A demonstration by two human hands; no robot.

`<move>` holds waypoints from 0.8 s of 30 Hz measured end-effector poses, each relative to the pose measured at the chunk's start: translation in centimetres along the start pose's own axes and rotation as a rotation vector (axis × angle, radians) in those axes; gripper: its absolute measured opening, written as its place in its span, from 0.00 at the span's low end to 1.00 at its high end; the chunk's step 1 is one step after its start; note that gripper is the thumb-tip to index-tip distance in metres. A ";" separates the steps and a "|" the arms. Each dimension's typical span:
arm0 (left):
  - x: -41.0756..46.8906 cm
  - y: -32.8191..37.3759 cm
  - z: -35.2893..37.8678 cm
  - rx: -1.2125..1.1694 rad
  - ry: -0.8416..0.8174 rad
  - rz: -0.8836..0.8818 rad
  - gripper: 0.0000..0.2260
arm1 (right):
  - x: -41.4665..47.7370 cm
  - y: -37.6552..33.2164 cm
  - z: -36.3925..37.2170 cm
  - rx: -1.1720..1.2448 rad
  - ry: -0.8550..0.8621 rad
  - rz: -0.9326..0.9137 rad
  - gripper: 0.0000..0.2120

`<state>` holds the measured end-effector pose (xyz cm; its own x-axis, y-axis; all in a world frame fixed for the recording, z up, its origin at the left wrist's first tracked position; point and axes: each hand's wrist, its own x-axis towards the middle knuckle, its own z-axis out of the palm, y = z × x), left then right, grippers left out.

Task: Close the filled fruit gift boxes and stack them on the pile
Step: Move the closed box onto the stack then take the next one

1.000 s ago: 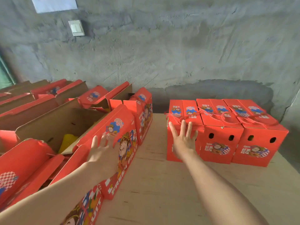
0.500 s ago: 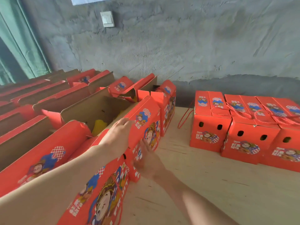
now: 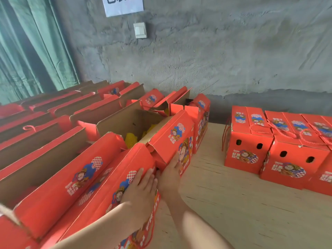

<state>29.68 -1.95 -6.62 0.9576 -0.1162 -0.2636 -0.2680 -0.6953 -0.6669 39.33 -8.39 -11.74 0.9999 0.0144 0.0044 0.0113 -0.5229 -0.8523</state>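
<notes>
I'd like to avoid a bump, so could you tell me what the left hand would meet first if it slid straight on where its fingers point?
The left hand rests on the near box's flap. Straight on, it would probably meet the next open box's end flap; depth is unclear.

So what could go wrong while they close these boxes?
The left hand presses flat on a flap of the near box, which could crease. The right hand lies against the next box, packed close, so pulling one may drag the other. Rope handles dangling off the closed boxes could snag when stacking.
</notes>
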 end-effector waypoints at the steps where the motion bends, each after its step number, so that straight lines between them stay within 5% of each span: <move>1: 0.2 -0.2 0.1 -0.014 -0.004 0.006 0.27 | 0.0 0.1 0.1 0.014 0.005 0.011 0.41; 12: -1.3 -1.5 1.3 -0.264 0.029 0.034 0.26 | -1.3 2.1 -3.4 0.119 0.218 0.062 0.38; 18: -2.6 -1.4 1.6 -0.258 0.051 0.063 0.28 | -2.0 2.9 -6.1 0.076 0.238 0.256 0.16; 24: -2.6 -1.8 1.9 -0.333 0.077 0.069 0.27 | -4.0 4.2 -9.6 0.029 0.327 0.298 0.15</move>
<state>27.51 0.97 -6.05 0.9471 -0.2150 -0.2382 -0.2950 -0.8756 -0.3824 35.47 -18.86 -10.35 0.9100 -0.4064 -0.0818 -0.2732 -0.4396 -0.8556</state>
